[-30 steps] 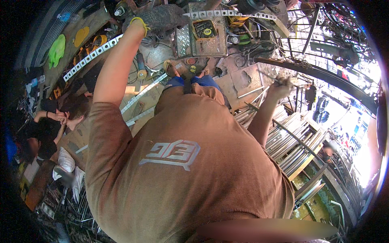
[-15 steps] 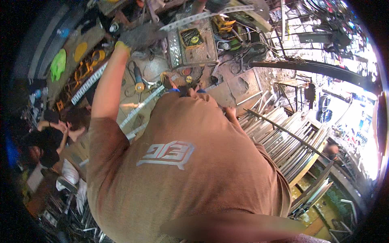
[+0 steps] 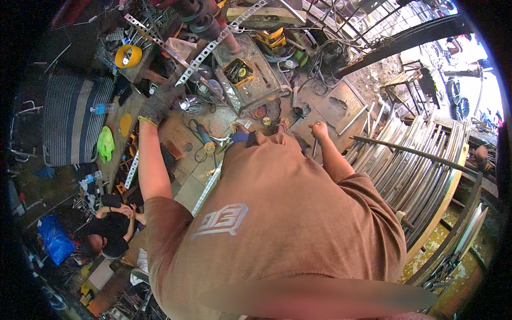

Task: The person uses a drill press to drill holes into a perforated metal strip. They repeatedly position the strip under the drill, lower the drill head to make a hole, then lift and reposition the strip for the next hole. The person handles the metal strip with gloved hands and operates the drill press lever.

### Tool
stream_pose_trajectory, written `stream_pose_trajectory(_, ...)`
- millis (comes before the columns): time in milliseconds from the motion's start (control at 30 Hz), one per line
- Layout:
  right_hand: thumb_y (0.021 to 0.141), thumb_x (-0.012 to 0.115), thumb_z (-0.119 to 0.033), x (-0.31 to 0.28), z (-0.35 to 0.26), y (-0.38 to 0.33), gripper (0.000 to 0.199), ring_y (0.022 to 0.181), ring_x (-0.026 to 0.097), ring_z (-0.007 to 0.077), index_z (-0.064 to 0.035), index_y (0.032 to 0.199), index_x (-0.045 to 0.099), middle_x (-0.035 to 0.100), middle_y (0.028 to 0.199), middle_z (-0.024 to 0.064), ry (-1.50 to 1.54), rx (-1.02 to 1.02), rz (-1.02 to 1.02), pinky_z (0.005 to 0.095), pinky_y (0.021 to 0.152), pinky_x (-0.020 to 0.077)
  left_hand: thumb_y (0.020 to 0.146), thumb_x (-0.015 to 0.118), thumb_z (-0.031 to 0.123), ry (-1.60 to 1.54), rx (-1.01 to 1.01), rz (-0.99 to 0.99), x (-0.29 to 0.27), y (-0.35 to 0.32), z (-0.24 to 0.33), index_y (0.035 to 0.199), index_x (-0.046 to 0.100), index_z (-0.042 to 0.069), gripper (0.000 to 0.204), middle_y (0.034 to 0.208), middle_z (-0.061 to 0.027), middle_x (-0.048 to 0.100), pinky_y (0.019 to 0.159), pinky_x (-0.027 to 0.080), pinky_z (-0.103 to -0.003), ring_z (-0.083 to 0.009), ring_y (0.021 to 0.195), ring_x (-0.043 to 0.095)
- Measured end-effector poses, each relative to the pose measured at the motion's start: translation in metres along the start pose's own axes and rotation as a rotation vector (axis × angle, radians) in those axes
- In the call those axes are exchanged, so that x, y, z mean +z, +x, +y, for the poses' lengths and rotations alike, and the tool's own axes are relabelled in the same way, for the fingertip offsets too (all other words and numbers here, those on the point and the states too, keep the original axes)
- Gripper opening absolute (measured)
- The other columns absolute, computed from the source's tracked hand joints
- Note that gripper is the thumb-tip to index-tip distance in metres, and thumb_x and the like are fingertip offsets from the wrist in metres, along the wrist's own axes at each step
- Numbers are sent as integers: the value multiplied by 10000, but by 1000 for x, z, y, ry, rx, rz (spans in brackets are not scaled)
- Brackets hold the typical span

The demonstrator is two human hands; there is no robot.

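Metal strip (image 3: 201, 56) seemingly ends at left hand (image 3: 161, 105), right hand (image 3: 319, 130) apart.

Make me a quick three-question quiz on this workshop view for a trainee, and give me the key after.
1. Multiple choice: which hand wears the dark glove? A) left B) right C) both
2. True or false: the bright green item lies at the picture's right side.
3. Fill in: the left hand holds a long metal strip pierced by a row of ____.

Key: 1. A. 2. False; the bright green item lies at the left. 3. Holes.
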State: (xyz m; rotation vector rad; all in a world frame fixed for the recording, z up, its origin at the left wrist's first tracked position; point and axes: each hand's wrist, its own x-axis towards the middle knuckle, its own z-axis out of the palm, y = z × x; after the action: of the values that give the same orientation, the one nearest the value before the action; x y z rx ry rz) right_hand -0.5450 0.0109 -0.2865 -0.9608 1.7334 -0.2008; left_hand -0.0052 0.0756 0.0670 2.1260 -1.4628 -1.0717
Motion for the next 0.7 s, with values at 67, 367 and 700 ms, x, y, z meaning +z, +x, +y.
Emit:
stream_pose_trajectory(67,754,757,-179,-5,-18,-2,239,646,593,210,26,803,644,626,658,101,-9,-82,15,387,609,459,830,661,190,27,-42,62,15,1,1,1141,632,86,330,940,-138,638,721,480,-405,-284,854,584)
stream_pose_trajectory(367,812,740,-167,-19,33,3,209,497,508,178,-24,757,598,554,601,61,-233,-153,-1,357,456,402,925,585,274,538,212,319,51,-6,-33,1029,637,60,244,852,-157,634,630,462,-383,-242,710,600)
stream_pose_trajectory(700,789,743,-120,-12,92,-26,525,509,529,166,22,1263,567,578,637,71,-88,92,55,328,430,395,901,591,353,-2,118,217,31,1,-15,1042,639,-1,384,643,-105,563,581,433,-383,-190,561,512)
